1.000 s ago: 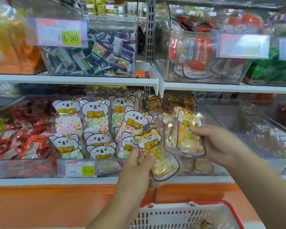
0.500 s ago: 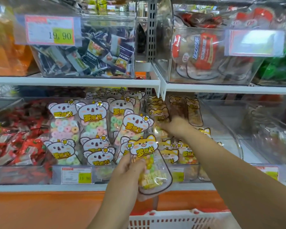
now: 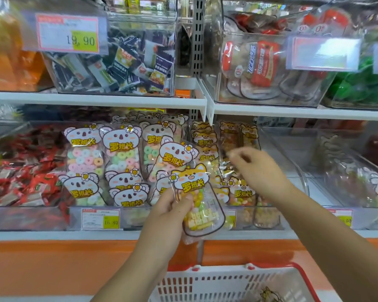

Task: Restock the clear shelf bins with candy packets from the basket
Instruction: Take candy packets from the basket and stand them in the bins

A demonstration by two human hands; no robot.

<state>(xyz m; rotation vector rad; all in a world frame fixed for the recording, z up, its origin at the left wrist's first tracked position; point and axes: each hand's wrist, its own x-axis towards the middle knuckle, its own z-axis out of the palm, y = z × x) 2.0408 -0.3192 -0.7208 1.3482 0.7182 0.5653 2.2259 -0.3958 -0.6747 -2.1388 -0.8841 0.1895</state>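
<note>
My left hand (image 3: 171, 211) grips a clear candy packet with an orange fox header (image 3: 198, 200) in front of the middle shelf. My right hand (image 3: 252, 170) hovers at the mouth of the clear bin of fox packets (image 3: 240, 192), fingers loosely curled and blurred, holding nothing. To the left stands the bin of koala ring-candy packets (image 3: 118, 164). A white basket with a red rim (image 3: 231, 284) sits below, with one packet (image 3: 268, 294) visible in it.
The upper shelf holds clear bins of dark wrapped sweets (image 3: 118, 59) and red-labelled jelly cups (image 3: 260, 68). A bin of red wrappers (image 3: 24, 168) is at the left, a mostly bare clear bin (image 3: 336, 168) at the right. Price tags line the shelf edge.
My right hand put its fox packets into the bin and has drawn back out with nothing in it. My left hand has kept its packet, nearly still.
</note>
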